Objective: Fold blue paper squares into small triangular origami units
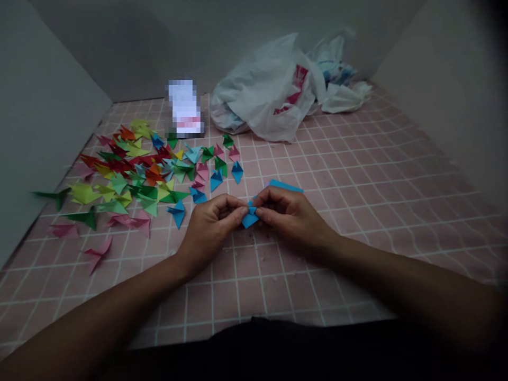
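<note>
Head: folded blue paper (250,219) pinched between left grip (212,227), right grip (292,214).

From your right hand (283,209), you have open cloth (391,188) at 2 and 3 o'clock. A sheet (286,186) lies close at 12, the bag (265,84) well beyond; your left hand (216,219) and the birds (145,191) block 9 to 10.

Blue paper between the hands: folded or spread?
Folded: the held blue paper shows layered, angled edges; left hand and right hand pinch it.

The hands (212,225) and forearms (127,288) are bare, the clothing (278,352) dark (practically black).
</note>
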`<state>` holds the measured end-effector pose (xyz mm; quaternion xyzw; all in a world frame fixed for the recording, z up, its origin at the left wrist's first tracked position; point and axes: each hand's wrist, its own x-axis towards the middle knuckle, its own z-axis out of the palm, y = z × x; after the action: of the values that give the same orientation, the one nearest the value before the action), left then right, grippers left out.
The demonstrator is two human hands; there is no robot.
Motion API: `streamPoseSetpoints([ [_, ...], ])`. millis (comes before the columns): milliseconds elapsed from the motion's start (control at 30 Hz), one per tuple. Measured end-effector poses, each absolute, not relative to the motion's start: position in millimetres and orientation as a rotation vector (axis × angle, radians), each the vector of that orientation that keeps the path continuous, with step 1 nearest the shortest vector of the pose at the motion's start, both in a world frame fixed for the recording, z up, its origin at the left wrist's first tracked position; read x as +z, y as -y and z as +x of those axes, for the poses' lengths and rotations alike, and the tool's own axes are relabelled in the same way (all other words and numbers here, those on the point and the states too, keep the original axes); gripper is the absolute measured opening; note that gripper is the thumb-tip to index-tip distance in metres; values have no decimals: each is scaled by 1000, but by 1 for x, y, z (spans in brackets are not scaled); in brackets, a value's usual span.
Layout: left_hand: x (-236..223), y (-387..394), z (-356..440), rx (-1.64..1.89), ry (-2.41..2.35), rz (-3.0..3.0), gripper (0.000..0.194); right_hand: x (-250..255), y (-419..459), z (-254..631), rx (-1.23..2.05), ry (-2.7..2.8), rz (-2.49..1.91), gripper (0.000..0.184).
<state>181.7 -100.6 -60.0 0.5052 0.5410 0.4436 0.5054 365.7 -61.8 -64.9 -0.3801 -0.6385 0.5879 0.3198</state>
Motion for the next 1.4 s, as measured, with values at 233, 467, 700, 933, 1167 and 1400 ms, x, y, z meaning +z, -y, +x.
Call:
streamPoseSetpoints([
  [233,-59,99,181,1009,-1278,1092,17,-65,59,370,1044,2016,-771,13],
  [467,-57,95,178,963,-1224,1059,20,-64,57,372,844,2103,-732,13],
  [700,-57,96,176,961,-1141,998,21,-62,58,373,716,2127,-629,18],
  [933,-54,97,176,1001,-1193,1057,17,-62,58,372,817,2059,-756,14],
  [1167,-49,97,177,1000,-1214,1157,14,-63,59,373,769,2114,-609,20],
  [1400,-51,98,175,1032,-1183,1169,13,-63,58,373,822,2079,-593,18],
])
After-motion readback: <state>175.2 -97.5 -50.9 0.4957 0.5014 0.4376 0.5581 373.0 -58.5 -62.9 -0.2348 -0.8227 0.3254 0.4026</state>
